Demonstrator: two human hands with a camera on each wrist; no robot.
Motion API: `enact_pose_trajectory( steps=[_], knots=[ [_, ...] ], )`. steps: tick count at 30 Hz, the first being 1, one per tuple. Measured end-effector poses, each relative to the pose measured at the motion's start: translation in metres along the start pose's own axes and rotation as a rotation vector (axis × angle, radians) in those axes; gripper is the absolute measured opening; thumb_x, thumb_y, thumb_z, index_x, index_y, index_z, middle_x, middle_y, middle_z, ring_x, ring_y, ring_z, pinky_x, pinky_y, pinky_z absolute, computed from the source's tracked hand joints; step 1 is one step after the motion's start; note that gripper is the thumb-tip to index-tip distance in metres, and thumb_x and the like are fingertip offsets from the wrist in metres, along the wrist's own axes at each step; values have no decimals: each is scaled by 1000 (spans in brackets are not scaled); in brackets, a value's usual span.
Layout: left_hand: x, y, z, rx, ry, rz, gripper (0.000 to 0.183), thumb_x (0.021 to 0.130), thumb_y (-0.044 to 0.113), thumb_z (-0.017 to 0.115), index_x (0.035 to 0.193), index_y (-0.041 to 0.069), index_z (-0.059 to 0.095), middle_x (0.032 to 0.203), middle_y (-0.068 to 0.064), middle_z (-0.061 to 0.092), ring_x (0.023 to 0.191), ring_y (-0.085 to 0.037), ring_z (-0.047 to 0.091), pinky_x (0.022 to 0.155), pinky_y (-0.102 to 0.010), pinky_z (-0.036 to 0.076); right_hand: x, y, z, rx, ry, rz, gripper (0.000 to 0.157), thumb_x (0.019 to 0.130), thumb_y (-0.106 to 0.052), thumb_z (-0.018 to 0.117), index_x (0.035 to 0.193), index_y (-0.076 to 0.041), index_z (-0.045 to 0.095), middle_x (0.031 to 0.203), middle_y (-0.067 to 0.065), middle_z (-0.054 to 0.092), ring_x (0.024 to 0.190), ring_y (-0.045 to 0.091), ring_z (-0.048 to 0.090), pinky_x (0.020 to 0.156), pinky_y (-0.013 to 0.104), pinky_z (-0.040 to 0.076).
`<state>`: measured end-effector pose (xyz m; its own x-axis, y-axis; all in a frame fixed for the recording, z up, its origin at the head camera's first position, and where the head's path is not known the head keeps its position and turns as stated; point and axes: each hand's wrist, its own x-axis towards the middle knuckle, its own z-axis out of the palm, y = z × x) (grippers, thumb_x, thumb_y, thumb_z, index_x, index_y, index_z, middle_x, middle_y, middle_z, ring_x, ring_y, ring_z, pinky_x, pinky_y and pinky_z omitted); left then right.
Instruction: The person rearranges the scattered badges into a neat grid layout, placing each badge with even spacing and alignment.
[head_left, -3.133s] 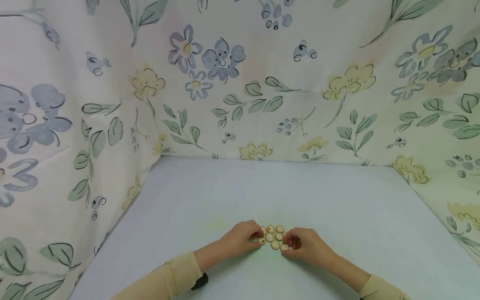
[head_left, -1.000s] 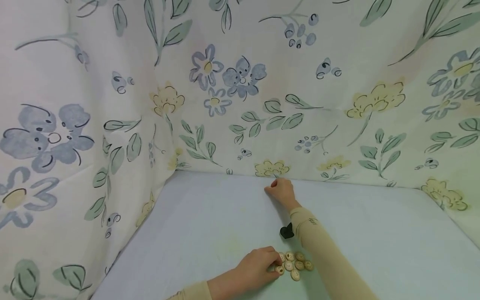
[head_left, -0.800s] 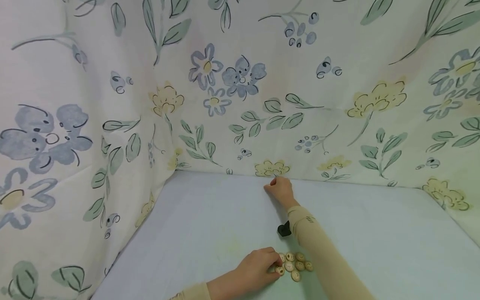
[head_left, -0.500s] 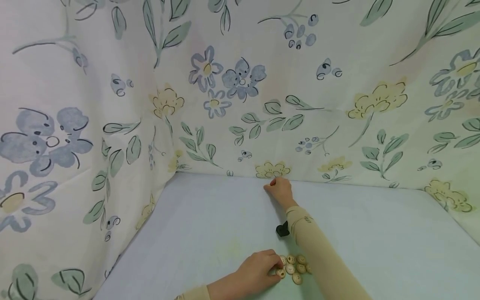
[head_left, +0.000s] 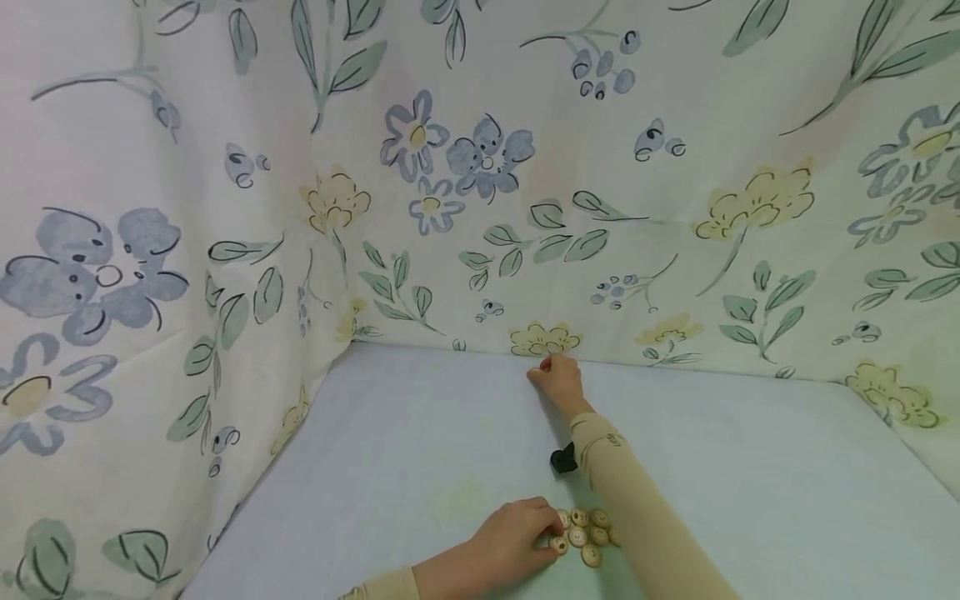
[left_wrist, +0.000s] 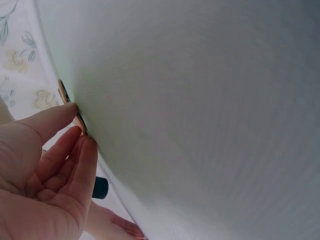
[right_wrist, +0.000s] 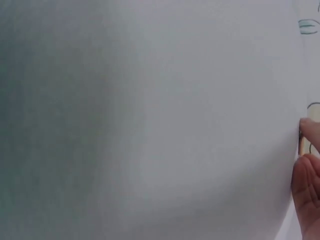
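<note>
Several small round wooden discs (head_left: 591, 556) with dark marks lie flat in a cluster on the white table, near its front. My left hand (head_left: 510, 537) rests at the cluster's left side, thumb and fingers closed round a disc (head_left: 558, 544); the left wrist view shows the hand (left_wrist: 55, 175) at the edge of a thin wooden disc (left_wrist: 80, 124). Far forward, near the back edge, my right hand (head_left: 558, 383) touches the table. In the right wrist view that hand (right_wrist: 311, 170) pinches a thin wooden disc (right_wrist: 301, 145), seen edge-on. My right forearm hides part of the cluster.
The white table (head_left: 420, 442) runs back to a floral cloth (head_left: 645, 275) hanging behind it and along both sides. A black wrist camera (head_left: 564, 458) sits under my right wrist. My right sleeve (head_left: 645, 500) crosses above the cluster's right side.
From the cluster's right side, my right hand has moved forward to the table's back with a disc, then stayed there. My left hand has kept its place by the cluster. The head view has shifted.
</note>
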<state>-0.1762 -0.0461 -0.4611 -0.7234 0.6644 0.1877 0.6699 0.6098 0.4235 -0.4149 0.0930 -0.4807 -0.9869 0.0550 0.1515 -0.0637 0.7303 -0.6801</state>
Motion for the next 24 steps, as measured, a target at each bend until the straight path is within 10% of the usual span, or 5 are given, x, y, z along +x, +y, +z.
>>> enact_pose_trajectory(
  steps=[24],
  knots=[
    [-1,2,0,-92,13,-61,16,79,12,78,93,15,71,86,13,59,77,4,51,69,-12,42,-41,51,-62,475,-114,-36,48,85,-26,77,123,-1,62,115,12,65,105,21,61,86,26,48]
  ],
)
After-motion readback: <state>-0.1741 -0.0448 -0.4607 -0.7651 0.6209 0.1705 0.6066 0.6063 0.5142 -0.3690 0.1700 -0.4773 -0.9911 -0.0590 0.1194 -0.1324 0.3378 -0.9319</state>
